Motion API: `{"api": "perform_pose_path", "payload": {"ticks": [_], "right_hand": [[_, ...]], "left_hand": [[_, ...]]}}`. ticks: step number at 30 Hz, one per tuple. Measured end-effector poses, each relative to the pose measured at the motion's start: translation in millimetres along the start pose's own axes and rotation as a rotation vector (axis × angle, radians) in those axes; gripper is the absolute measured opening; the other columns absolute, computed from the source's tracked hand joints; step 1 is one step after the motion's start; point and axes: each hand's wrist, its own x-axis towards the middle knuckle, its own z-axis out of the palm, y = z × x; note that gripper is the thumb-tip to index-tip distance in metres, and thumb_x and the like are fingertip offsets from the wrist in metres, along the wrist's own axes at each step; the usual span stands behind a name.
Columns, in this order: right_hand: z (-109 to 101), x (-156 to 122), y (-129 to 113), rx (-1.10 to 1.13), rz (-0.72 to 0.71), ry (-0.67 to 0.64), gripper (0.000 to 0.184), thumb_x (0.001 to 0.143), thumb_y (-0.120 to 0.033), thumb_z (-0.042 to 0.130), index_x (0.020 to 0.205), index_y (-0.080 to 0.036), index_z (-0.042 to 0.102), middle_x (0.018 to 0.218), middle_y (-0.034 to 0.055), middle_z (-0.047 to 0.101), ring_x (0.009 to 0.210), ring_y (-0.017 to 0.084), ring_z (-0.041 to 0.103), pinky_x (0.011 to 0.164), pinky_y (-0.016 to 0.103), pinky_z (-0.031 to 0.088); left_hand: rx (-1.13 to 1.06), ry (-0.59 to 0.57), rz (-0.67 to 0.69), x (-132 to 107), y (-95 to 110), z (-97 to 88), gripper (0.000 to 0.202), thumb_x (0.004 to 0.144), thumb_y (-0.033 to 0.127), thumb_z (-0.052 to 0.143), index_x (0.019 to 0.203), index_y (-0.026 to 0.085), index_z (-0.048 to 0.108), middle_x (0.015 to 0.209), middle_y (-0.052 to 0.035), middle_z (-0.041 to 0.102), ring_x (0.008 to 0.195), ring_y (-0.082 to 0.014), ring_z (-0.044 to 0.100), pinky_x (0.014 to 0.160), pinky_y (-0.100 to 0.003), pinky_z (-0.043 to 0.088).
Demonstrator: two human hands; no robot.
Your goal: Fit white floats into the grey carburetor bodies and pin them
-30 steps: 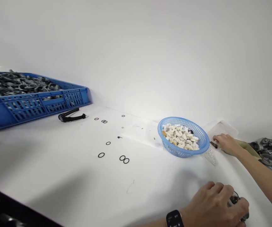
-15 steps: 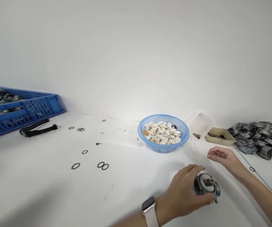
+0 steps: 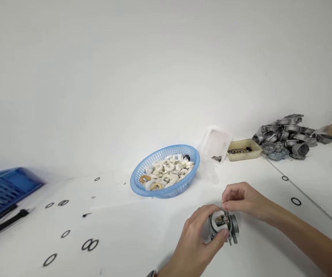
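My left hand (image 3: 196, 240) grips a small grey metal carburetor body (image 3: 223, 227) just above the white table, its open face turned up. My right hand (image 3: 242, 201) is pinched at the top of that part, fingertips pressed together on something too small to make out. A round blue basket (image 3: 166, 189) of white and tan ring-shaped pieces stands just behind and to the left of my hands.
Several black O-rings (image 3: 89, 244) lie scattered on the table at left, and two more (image 3: 295, 201) at right. A blue crate (image 3: 1, 190) and a black strap (image 3: 1, 225) sit far left. A clear box (image 3: 216, 144), a tan tray (image 3: 242, 150) and a heap of metal castings (image 3: 287, 136) line the back right.
My right hand came back from the tray area and closed its fingertips on top of the metal part. My left hand lifted the part toward centre. The view swung right.
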Motion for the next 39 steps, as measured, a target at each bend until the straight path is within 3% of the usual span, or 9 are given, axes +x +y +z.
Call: {"api": "perform_pose_path", "payload": {"ticks": [4,8,13,26,39], "right_hand": [[4,2,5,0.069,0.054,0.005,0.018,0.076,-0.038,0.076,0.075,-0.022,0.069,0.069,-0.0007,0.064,0.069,0.016,0.056,0.067,0.03,0.043],[3,-1,2,0.136,0.063,-0.025,0.01,0.076,-0.032,0.074,0.077,-0.022,0.071,0.079,0.0008,0.071,0.079,0.019,0.061,0.075,0.032,0.045],[0,-3,-1,0.113,0.051,-0.059,0.009,0.076,-0.031,0.074,0.077,-0.022,0.07,0.075,-0.0001,0.07,0.074,0.017,0.059,0.07,0.031,0.043],[2,-1,0,0.152,0.091,-0.065,0.019,0.076,-0.035,0.079,0.081,-0.019,0.07,0.074,-0.0002,0.066,0.072,0.014,0.055,0.07,0.029,0.041],[6,0,3,0.121,0.061,-0.01,0.024,0.076,-0.041,0.079,0.08,-0.019,0.068,0.073,-0.0003,0.065,0.071,0.016,0.058,0.068,0.03,0.042]], "left_hand": [[-0.034,-0.04,-0.076,1,5,-2.9,0.027,0.087,0.026,0.068,0.115,0.025,0.067,0.106,-0.0008,0.075,0.094,-0.0208,0.07,0.09,-0.033,0.057],[0.001,-0.079,-0.132,-2,3,-4.8,0.029,0.09,0.034,0.069,0.118,0.026,0.067,0.112,-0.002,0.075,0.104,-0.0235,0.067,0.096,-0.037,0.055],[0.058,-0.065,-0.131,-6,-3,-4.8,0.033,0.092,0.044,0.068,0.12,0.026,0.066,0.11,-0.0036,0.075,0.099,-0.0246,0.068,0.095,-0.04,0.055],[0.0,0.009,-0.122,-8,0,-1.8,0.027,0.089,0.034,0.071,0.115,0.028,0.068,0.103,-0.0005,0.074,0.091,-0.0211,0.065,0.085,-0.032,0.054],[0.018,0.005,-0.093,-6,-4,-2.6,0.027,0.089,0.032,0.071,0.115,0.027,0.068,0.104,-0.002,0.074,0.092,-0.022,0.066,0.084,-0.033,0.055]]}}
